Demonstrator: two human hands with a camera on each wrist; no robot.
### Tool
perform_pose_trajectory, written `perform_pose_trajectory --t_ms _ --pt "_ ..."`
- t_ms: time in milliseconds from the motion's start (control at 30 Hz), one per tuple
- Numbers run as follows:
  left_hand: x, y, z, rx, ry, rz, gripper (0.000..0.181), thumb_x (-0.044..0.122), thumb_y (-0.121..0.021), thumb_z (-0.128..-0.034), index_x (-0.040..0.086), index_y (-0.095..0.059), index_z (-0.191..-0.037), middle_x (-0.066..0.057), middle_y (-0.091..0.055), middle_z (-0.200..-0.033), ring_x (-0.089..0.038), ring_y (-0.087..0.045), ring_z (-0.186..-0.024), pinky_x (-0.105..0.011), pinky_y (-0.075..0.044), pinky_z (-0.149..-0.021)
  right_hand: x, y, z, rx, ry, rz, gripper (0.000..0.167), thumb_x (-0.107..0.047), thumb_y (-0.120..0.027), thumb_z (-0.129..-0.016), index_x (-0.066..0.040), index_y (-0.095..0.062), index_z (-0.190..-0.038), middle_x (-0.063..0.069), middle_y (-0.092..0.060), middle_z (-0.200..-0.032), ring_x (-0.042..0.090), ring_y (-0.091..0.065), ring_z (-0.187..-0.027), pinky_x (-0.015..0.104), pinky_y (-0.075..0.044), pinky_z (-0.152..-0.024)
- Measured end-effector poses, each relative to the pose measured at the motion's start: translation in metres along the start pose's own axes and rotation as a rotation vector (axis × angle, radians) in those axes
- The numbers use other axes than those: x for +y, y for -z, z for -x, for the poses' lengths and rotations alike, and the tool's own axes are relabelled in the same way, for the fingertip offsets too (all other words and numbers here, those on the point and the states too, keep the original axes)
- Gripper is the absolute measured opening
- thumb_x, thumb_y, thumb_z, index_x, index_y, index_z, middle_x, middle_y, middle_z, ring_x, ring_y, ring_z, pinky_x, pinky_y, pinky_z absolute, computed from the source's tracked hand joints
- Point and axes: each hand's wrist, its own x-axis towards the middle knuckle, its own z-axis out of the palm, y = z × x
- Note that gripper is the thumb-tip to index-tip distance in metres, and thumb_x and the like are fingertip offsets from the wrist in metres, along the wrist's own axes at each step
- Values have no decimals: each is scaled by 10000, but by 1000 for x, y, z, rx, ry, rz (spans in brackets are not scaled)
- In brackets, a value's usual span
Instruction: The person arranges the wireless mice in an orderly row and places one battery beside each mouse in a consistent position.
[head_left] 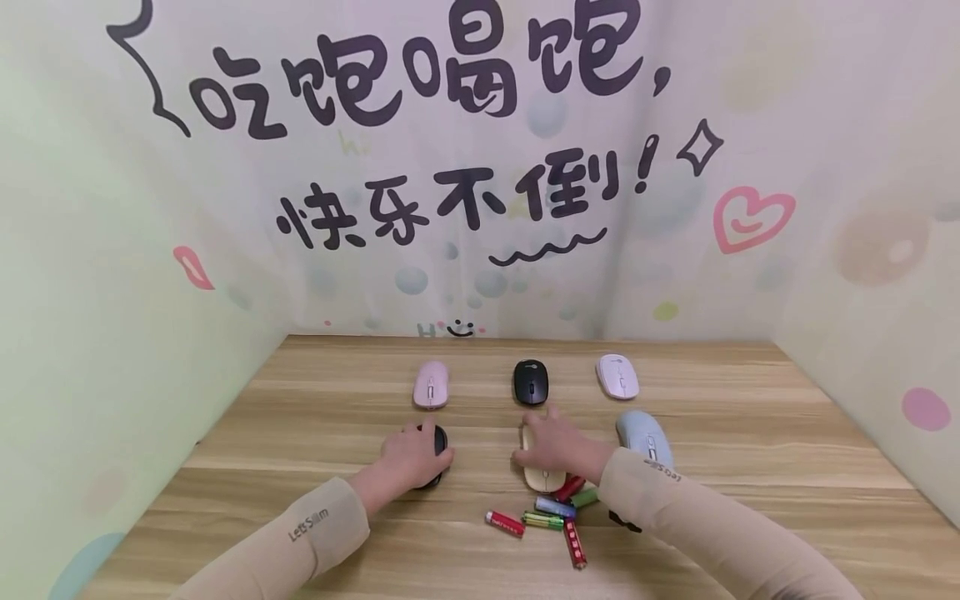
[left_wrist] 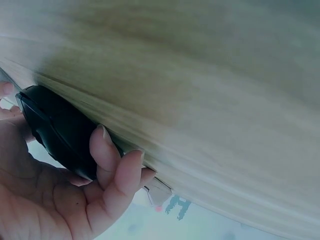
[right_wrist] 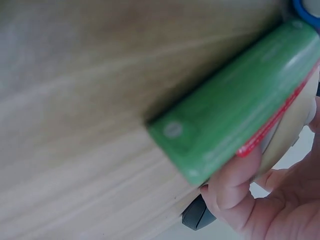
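Left hand [head_left: 408,457] grips the nearer black mouse [left_wrist: 62,132], right hand [head_left: 558,442] a cream mouse [head_left: 545,479]!
Both on the table [head_left: 285,442]; right wrist view looms with a green battery [right_wrist: 232,105], only head view catches the light-blue mouse [head_left: 641,432].

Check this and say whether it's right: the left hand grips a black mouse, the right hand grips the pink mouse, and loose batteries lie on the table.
One thing is wrong: the head view shows the right hand gripping a cream mouse, not the pink mouse. The left hand does grip a black mouse, and loose batteries lie on the table.
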Motion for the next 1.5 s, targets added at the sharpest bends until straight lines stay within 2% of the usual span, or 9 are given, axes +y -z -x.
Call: perform_pose_trajectory --t_ms 167,400,533,700,800,933,1000,1300,1500 --pt "0 0 0 5 3 10 630 427 -531 -849 -2 -425 -1299 -273 -528 -1108 -359 -573 -900 -470 -470 -725 -1 0 0 -5 -6 13 648 -420 -645 -759 -68 -472 -1274 304 -388 -1241 364 -522 -911 430 -464 -675" --pt "0 -2 0 1 -6 23 636 429 -528 -855 -11 -421 -1302 -280 -523 -1118 -366 -574 -908 -472 -472 -730 11 16 2 -70 9 -105 795 -524 -541 -851 -8 -299 -1405 342 -263 -1392 469 -434 -1165 544 -387 -911" --pt "1 -3 1 4 -4 25 643 430 -532 -848 -20 -422 -1295 -281 -524 -1111 -366 -574 -906 -469 -475 -724 27 43 8 -4 58 -86 617 -397 -551 -886 6 -417 -1334 285 -413 -1327 423 -468 -1152 529 -395 -907" --pt "0 -1 1 13 -1 28 642 417 -536 -839 -25 -424 -1290 -282 -526 -1093 -362 -574 -884 -464 -476 -710 49 62 24 12 233 -16 260 -164 -586 -864 -2 -612 -1066 131 -636 -988 249 -600 -891 383 -482 -753" --pt "0 -1 1 13 -3 32 643 409 -533 -840 -27 -417 -1298 -282 -527 -1096 -361 -573 -888 -463 -476 -713 58 61 39 -52 404 22 111 -106 -599 -840 -50 -641 -926 2 -615 -818 115 -553 -739 274 -461 -650" --pt "-1 -1 0 9 -2 34 642 404 -531 -844 -29 -412 -1303 -284 -525 -1104 -363 -572 -903 -462 -476 -724 61 51 59 -150 576 106 39 -128 -633 -830 -150 -631 -862 -101 -546 -781 14 -471 -689 203 -424 -611" --pt "-1 -1 0 8 -2 33 642 405 -530 -844 -30 -412 -1302 -285 -524 -1104 -364 -570 -909 -463 -474 -730 62 46 66 -170 600 136 75 -141 -657 -818 -173 -627 -878 -120 -531 -801 -11 -461 -692 195 -432 -613" --pt "1 1 2 -4 4 29 652 407 -527 -851 -29 -398 -1318 -291 -519 -1119 -369 -572 -911 -466 -475 -731 68 26 75 -61 705 185 190 -135 -692 -787 -136 -623 -964 -73 -574 -872 -26 -517 -729 200 -471 -628" --pt "1 0 3 18 1 21 635 402 -528 -849 -35 -411 -1294 -282 -526 -1088 -359 -577 -868 -459 -478 -702 65 26 75 -111 649 192 208 -117 -678 -793 -165 -633 -990 -67 -611 -969 -8 -554 -802 214 -488 -690"
